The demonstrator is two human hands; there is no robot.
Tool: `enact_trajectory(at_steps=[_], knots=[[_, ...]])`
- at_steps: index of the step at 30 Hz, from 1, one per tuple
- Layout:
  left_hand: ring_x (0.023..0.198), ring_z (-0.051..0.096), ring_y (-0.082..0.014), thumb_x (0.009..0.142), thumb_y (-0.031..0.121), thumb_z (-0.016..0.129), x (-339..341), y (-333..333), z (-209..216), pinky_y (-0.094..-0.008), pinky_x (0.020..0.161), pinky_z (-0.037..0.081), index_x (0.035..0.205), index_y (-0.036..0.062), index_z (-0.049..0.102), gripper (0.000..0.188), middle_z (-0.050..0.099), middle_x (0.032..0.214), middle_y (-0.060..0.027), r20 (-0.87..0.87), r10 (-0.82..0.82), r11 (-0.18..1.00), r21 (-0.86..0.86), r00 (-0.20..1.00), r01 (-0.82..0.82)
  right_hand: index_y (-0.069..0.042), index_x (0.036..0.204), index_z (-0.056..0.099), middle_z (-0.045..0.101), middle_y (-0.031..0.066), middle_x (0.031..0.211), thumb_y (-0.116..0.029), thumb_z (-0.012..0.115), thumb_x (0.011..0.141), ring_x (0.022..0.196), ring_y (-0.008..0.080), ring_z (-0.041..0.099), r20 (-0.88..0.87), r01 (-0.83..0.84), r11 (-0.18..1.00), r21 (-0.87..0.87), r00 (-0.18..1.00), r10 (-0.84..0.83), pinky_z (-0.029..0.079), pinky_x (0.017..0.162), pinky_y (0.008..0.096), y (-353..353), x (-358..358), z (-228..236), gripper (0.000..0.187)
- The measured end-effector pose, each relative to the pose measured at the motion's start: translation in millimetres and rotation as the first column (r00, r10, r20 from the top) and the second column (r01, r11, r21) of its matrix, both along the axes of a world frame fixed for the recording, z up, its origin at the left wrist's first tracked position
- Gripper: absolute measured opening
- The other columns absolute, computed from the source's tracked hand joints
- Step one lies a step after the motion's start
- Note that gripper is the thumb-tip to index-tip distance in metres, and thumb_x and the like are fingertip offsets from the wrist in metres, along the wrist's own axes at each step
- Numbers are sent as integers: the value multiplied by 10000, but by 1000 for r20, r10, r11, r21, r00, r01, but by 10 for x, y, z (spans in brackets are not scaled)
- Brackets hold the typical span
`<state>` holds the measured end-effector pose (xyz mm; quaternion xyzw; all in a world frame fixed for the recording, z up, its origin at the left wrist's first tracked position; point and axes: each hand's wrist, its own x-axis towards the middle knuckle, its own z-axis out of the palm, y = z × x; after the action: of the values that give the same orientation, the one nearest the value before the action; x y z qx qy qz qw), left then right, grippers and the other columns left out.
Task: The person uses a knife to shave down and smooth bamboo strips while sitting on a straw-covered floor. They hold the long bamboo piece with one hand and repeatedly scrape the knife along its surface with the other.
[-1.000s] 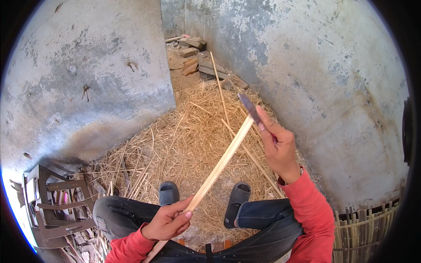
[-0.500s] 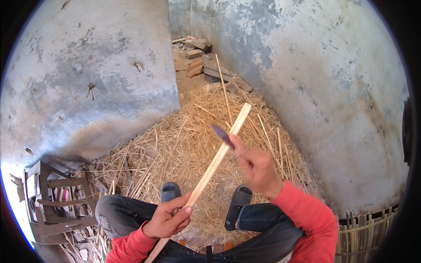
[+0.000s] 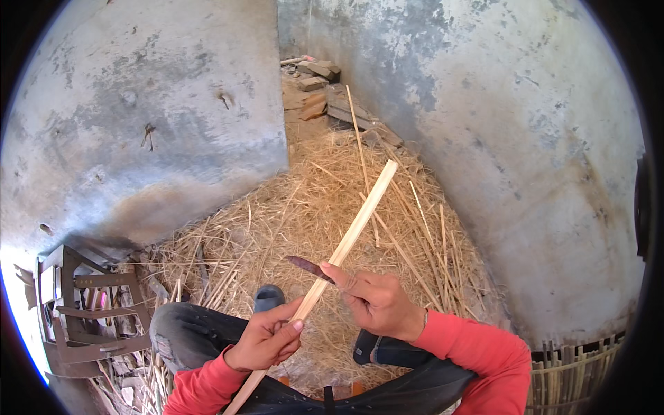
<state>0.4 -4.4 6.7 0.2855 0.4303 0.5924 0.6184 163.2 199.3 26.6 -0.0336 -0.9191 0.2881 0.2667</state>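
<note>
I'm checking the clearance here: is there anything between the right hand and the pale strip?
Only the dark knife, held in the right hand: its blade crosses the pale strip just beyond the left hand. Nothing else visible stands between them; whether the right fingers touch it is unclear.

I have the strip (image 3: 363, 214) slanting from 7 toward 1 o'clock above the straw (image 3: 277, 214) — left grip (image 3: 266, 340) on its lower part, knife (image 3: 304, 264) across it farther up, right grip (image 3: 380, 304) at the knife's 4 o'clock end. The frame (image 3: 97, 312) sits at my 8, slats (image 3: 567, 377) at 4, bricks (image 3: 313, 84) at 12 beyond the straw — near wall (image 3: 152, 104) at 10, long wall (image 3: 526, 138) at 2.
</note>
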Motion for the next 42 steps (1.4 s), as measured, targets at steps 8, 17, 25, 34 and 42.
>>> enact_trajectory(at_steps=[8,17,25,34,42], knots=[[437,309,-53,1107,135,435,15,-16,71,-225,427,294,1559,21,357,472,370,556,19,40,-10,1000,-21,999,11,-48,1410,605,599,140,667,-8,596,960,528,216,596,-96,269,958,-99,956,-279,472,537,335,226,-50,173,453],[408,311,-56,1115,157,408,6,4,85,-225,421,294,1554,21,356,463,365,531,26,43,-28,999,-32,999,29,-31,1401,609,584,146,655,22,614,906,517,205,569,-34,318,891,-323,937,-347,475,544,369,196,-59,177,498],[401,327,-62,1114,182,430,-29,38,119,-224,419,299,1567,32,338,486,378,529,22,64,-52,999,0,997,52,7,1350,636,646,195,746,-7,590,941,546,223,607,-38,195,945,-264,976,-213,488,559,339,16,-118,96,412],[411,333,-64,1111,177,438,-18,34,74,-231,417,301,1579,49,322,499,382,536,13,31,-19,1000,-21,999,20,-18,1324,667,663,167,768,11,598,901,553,243,598,22,288,867,-407,952,-306,515,596,378,34,-166,171,430],[400,329,-67,1122,229,397,-43,64,111,-224,425,302,1585,8,263,530,369,532,15,155,-85,996,23,984,82,12,1406,582,745,146,1134,-85,574,1021,870,126,689,-126,0,871,-491,989,-71,547,780,271,-120,-169,-68,397]])
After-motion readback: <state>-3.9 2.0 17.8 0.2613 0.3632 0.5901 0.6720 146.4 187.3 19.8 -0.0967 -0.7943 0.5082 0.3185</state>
